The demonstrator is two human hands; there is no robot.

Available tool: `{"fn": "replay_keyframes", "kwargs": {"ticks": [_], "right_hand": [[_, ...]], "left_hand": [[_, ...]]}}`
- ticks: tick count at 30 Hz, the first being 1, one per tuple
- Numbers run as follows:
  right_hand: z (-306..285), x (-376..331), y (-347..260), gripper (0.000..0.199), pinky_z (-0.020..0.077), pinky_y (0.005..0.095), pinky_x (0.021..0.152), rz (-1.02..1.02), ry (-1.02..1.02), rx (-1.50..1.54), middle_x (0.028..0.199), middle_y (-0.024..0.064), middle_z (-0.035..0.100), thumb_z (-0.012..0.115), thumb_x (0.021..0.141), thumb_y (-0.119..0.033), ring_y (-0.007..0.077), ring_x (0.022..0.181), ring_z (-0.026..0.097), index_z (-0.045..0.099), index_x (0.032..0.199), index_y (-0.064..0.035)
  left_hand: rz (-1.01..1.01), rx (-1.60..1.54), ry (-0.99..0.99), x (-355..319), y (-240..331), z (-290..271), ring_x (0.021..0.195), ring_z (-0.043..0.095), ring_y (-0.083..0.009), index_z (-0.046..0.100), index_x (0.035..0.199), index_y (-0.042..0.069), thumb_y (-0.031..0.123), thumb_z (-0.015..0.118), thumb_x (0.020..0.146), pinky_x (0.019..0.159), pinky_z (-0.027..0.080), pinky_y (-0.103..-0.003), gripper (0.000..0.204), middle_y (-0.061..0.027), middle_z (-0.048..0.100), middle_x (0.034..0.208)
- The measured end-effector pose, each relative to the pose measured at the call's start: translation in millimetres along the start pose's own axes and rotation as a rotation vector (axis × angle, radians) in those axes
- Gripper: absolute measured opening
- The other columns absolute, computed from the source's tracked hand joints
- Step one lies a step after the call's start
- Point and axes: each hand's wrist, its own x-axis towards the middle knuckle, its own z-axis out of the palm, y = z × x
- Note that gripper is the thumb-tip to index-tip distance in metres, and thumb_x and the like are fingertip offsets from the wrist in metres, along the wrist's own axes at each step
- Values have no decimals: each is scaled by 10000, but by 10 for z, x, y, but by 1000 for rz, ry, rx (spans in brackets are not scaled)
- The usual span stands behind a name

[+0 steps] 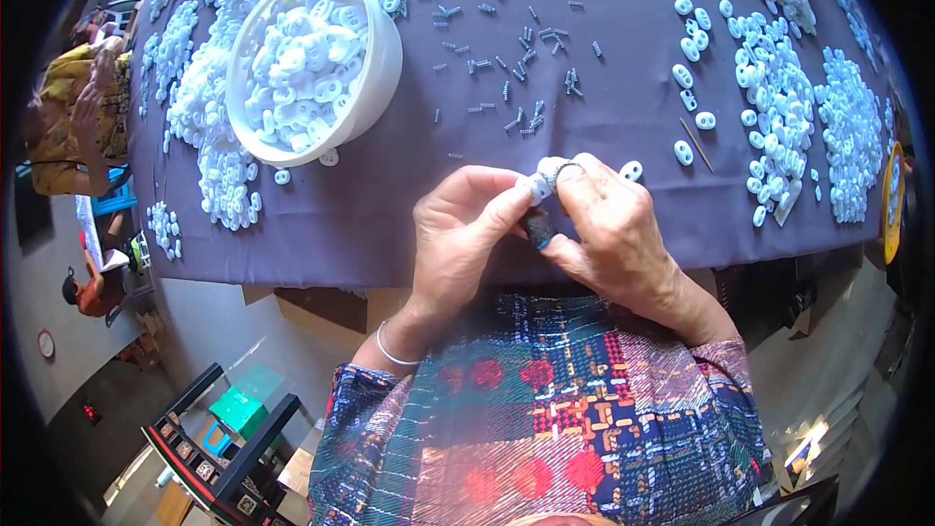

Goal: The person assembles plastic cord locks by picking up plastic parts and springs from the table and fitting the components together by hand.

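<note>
Just past the table's near edge, my left hand (458, 234) pinches a small white plastic piece (539, 189), apparently a cord lock, between thumb and index finger. My right hand (616, 226) closes on it from the other side. A pale cover wraps its index fingertip, and a dark cover with a blue band is on its thumb. Any spring between the fingers is hidden. A loose white two-hole cord lock (631, 170) lies right behind my right hand. Many small metal springs (573, 83) are scattered on the cloth beyond both hands.
A white bowl (382, 68) heaped with cord locks stands at the left. Piles of them (779, 107) lie at the right, near a thin brown stick (696, 144). Dark cloth (370, 224) covers the table. A person in yellow (73, 122) is at far left.
</note>
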Motion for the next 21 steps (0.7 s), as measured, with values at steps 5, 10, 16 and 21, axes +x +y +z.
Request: {"fn": "replay_keyframes", "kwargs": {"ticks": [5, 10, 16, 21], "right_hand": [[31, -6, -25, 349, 489, 395, 617, -26, 26, -128, 816, 174, 551, 690, 646, -62, 343, 699, 588, 537, 936, 57], [14, -19, 45, 348, 492, 393, 621, -42, 5, -65, 811, 180, 557, 699, 645, -77, 346, 710, 596, 541, 925, 55], [-35, -7, 0, 353, 485, 383, 597, -1, -40, -156, 793, 163, 561, 711, 664, -124, 329, 695, 598, 552, 931, 43], [-44, -11, 21, 324, 468, 383, 566, 4, -73, -182, 757, 141, 554, 711, 681, -148, 311, 668, 593, 548, 899, 28]], "left_hand": [[-39, -30, -42, 3, 35, -20, 765, 590, -64, 622, 962, 14, 75, 610, 885, 673, 477, -188, 99, -26, 644, 875], [-130, -49, -63, 7, 70, -7, 723, 571, -50, 625, 958, 18, 86, 604, 892, 652, 457, -175, 97, -22, 642, 865], [-58, 51, -33, -22, 9, 28, 731, 579, -60, 625, 949, 13, 75, 606, 890, 658, 468, -186, 88, -31, 643, 862], [-53, 13, -29, -35, -5, 53, 738, 579, -58, 624, 948, 12, 76, 606, 892, 670, 464, -186, 87, -31, 646, 862]]}}
